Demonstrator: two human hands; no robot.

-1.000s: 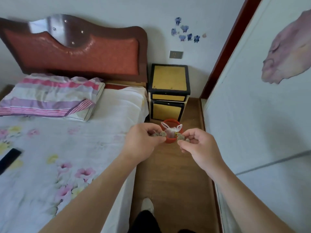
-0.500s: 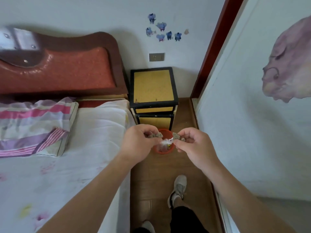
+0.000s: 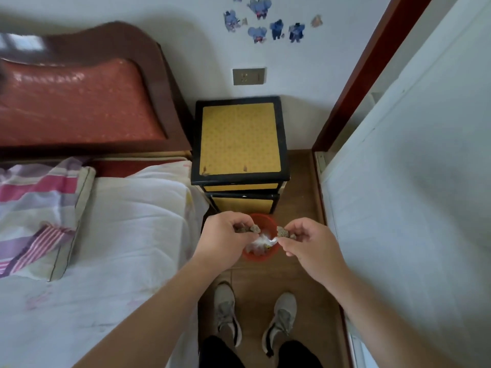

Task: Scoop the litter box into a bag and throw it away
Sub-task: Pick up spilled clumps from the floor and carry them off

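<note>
While held over the red bin (image 3: 261, 258) on the floor (image 3: 300, 277), both gritty gray-brown pieces lie crosswise, ends facing: left grip (image 3: 225, 241) pinches the left clump (image 3: 249, 229), right grip (image 3: 312, 247) pinches the right clump (image 3: 283, 232).

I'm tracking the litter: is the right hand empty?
No, the right hand pinches a grey-brown litter clump above the small round red bin.

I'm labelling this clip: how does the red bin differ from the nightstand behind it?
The red bin is round and low; the nightstand is square-topped and taller. The bin is red, the nightstand yellow with black edges. The bin is open-topped with something white inside; the nightstand has a closed top. Both stand on the floor beside the bed.
</note>
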